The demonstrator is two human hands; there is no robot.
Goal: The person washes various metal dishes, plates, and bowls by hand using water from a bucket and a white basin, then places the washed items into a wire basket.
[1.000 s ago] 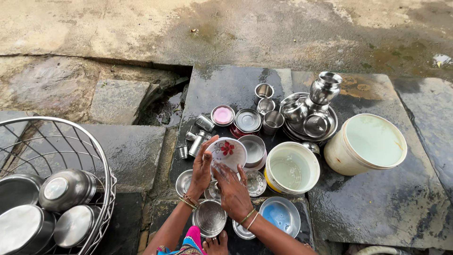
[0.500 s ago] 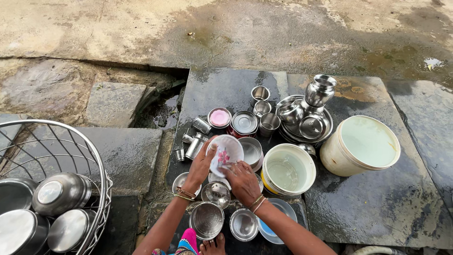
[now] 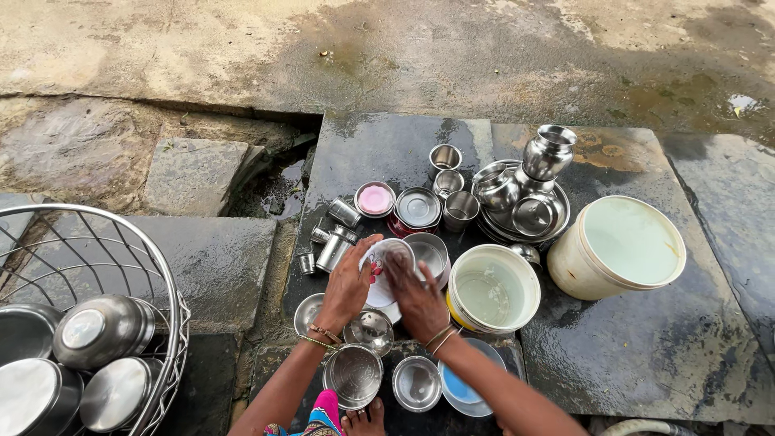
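Both hands close on a small white bowl with a red flower pattern, held just above the wet dark stone slab. The left hand clasps the bowl's left rim, fingers spread up along its side. The right hand lies against the bowl's right side and face, fingers pressed flat on it; whether it wraps around the rim cannot be told.

Just right of the grip sits a steel bowl, and beyond it a cream bucket with a yellow band, holding cloudy water. Farther right stands a larger cream tub, also filled. Directly below the hands lie three small steel dishes, and under the right forearm a blue-lined plate. Left of the left hand lie several small steel tumblers on their sides.

Above the grip rest a round pink-topped container and a red tin with a steel lid, then three upright steel cups. Up and to the right, a wide steel platter carries round-bellied steel pots.

Far left of the hands, well apart, a wire basket holds overturned steel vessels. No readable label shows on any container.
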